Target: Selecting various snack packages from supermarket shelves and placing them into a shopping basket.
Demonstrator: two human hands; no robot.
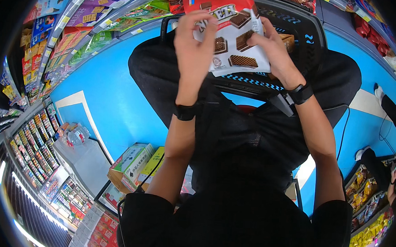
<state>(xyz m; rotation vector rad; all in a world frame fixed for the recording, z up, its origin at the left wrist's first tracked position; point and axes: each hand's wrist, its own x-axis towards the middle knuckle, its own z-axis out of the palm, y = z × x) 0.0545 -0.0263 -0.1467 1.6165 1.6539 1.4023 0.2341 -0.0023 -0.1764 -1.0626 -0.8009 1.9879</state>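
Note:
A red and white plastic bag of chocolate wafers (232, 41) is held up in front of me, its printed side towards the camera. At its left edge is my left hand (195, 39), thumb and fingers curled; whether they grip the bag is hard to tell. My right hand (275, 50) pinches the bag's right edge, thumb on the front. Beneath the bag, between my knees, stands a black plastic basket (313, 39) with a patterned, pierced wall. A brown package (286, 41) lies in it, partly hidden by my right hand.
Shelves of packaged snacks (87, 47) curve along the left and top. Cardboard boxes (132, 167) stand at lower left near a grey counter (85, 158) with plastic bottles (78, 135). Another person's leg (373, 166) shows at right, near bins of yellow packets (362, 185). A cable (345, 131) hangs beside my right arm.

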